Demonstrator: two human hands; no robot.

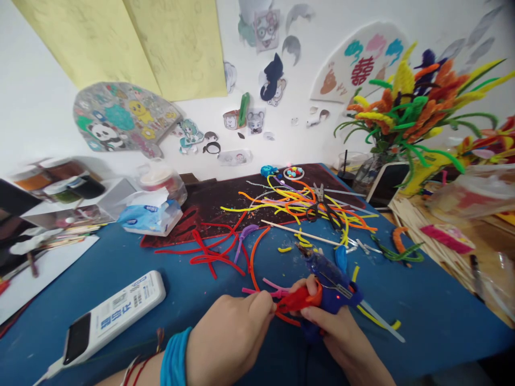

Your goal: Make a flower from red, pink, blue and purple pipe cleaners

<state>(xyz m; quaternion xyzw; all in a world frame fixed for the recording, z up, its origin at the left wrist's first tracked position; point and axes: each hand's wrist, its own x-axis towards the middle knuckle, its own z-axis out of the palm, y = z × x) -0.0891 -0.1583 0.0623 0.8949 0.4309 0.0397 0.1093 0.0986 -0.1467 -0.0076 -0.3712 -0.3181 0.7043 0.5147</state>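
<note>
Red fuzzy piece (293,301) is lower centre of the frame, between our hands. Left hand (231,335): fingers pinched together on its left end. Right hand (341,327): thumb and fingers clamped on its right end, presumably so it stays steady. Blue glue gun (332,281) is right by our right hand, indicator light (338,296) on, nozzle pointing up-left; can't tell if we grip its handle too. Loose red stems (209,252) lie left of centre on the blue surface (189,300), likely kept within reach. Scissors (320,201) sit farther back among mixed stems (289,203).
</note>
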